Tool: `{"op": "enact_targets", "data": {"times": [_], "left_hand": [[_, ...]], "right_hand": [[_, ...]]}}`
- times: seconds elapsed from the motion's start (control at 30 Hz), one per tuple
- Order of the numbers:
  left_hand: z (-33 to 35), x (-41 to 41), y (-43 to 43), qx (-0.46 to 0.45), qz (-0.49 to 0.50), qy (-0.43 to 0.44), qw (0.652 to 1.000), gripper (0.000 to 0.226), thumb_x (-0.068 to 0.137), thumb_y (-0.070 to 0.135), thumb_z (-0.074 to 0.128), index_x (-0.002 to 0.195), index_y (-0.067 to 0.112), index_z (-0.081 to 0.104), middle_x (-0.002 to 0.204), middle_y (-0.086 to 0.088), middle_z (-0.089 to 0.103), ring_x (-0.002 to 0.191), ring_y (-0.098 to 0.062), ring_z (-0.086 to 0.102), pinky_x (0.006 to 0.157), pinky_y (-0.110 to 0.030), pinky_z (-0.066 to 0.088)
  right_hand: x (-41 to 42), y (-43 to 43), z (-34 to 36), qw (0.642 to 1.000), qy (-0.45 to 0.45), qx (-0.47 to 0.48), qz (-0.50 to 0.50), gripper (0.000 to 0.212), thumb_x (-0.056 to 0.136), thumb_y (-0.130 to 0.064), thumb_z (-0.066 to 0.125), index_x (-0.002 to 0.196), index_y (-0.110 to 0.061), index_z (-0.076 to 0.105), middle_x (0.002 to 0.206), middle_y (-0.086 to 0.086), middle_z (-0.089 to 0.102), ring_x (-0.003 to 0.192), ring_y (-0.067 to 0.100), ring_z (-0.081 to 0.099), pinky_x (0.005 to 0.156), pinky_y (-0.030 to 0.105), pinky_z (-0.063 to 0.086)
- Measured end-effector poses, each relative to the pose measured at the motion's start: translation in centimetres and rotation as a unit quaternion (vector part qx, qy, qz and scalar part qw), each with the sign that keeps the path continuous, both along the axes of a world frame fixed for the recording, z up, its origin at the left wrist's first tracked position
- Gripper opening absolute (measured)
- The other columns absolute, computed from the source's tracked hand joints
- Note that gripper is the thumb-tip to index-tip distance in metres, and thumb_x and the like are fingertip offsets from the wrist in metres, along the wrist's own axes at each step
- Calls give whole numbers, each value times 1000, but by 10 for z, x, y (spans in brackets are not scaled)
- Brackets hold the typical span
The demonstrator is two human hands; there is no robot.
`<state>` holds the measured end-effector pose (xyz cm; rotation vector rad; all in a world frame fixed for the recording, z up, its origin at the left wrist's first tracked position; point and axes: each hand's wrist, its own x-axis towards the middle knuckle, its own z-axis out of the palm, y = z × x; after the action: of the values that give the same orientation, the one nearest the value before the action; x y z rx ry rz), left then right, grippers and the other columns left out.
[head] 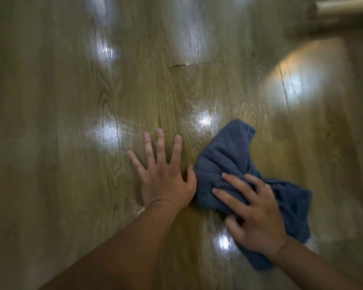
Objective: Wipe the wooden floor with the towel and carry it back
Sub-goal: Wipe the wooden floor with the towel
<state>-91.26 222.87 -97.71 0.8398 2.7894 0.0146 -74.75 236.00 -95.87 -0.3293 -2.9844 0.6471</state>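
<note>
A crumpled dark blue towel [228, 155] lies on the glossy wooden floor [71, 101], right of centre. My right hand [254, 214] presses down on the towel's near part, fingers spread over the cloth. My left hand [164, 174] lies flat on the bare floor just left of the towel, fingers apart, its thumb touching the towel's edge. Part of the towel is hidden under my right hand.
A pale wooden piece of furniture [342, 7] stands at the top right corner. Bright light reflections dot the floor planks. A short dark gap [180, 65] marks a plank joint further ahead. Open floor stretches to the left and ahead.
</note>
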Motion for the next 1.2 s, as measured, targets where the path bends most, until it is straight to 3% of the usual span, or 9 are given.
{"op": "enact_targets", "data": {"times": [0.2,0.4,0.5,0.63,0.73,0.83,1.03,1.13,1.2], "left_hand": [[6,-3,4,-28,8,-31,999,77,87,59,22,158,31,12,168,-9,-2,153,-36,-10,115,-70,-3],[1,-1,1,-22,9,-17,1000,76,88,60,19,158,32,9,168,-8,-4,153,-33,-11,116,-69,-3],[3,-1,3,-18,8,-26,999,78,86,60,19,158,32,8,168,-7,-6,153,-33,-12,115,-69,-2],[7,-1,1,-15,11,-35,999,78,86,59,21,158,30,13,168,-9,-3,153,-36,-11,114,-70,-2],[10,-3,2,-33,7,-51,998,77,87,59,18,158,30,5,167,-10,-9,151,-38,-14,113,-72,-4],[6,-3,2,-40,-6,-50,998,77,87,59,18,156,30,0,166,-11,-11,151,-39,-16,112,-73,-4],[4,-2,2,-32,4,-38,999,75,89,60,19,157,32,1,167,-9,-11,152,-36,-15,113,-71,-3],[4,-2,2,-22,1,-26,999,75,90,59,18,157,31,5,167,-10,-7,152,-36,-13,114,-71,-3],[6,-1,2,-30,4,-43,999,75,89,60,17,157,32,1,167,-8,-12,151,-35,-17,114,-70,-5]], "right_hand": [[-136,106,-6,995,31,60,75,51,80,-30,56,129,-24,67,144,1,56,117,38,55,100,49,43],[-248,135,-7,979,10,102,-179,57,88,-41,38,144,-32,46,157,-4,38,134,35,41,108,46,34],[-176,81,-9,978,22,69,-196,58,85,-38,42,142,-31,52,157,-3,40,136,34,40,108,47,36],[9,-26,4,994,-10,26,-104,55,77,-25,54,132,-27,60,149,1,50,125,43,48,97,57,44],[36,-19,1,997,-28,27,-62,47,76,-24,55,121,-25,68,140,4,58,113,45,55,87,60,47],[-40,15,-3,998,21,42,-49,45,78,-28,57,121,-25,69,140,3,60,110,44,56,90,57,45],[-270,112,-6,988,20,102,-117,53,86,-44,40,137,-35,50,150,-1,45,131,37,42,105,48,34],[-304,110,-6,985,1,102,-137,53,87,-42,37,139,-33,47,149,5,45,133,38,40,105,49,33],[-267,91,-4,986,4,101,-135,56,87,-40,38,142,-33,48,154,2,41,135,38,39,106,48,34]]}}
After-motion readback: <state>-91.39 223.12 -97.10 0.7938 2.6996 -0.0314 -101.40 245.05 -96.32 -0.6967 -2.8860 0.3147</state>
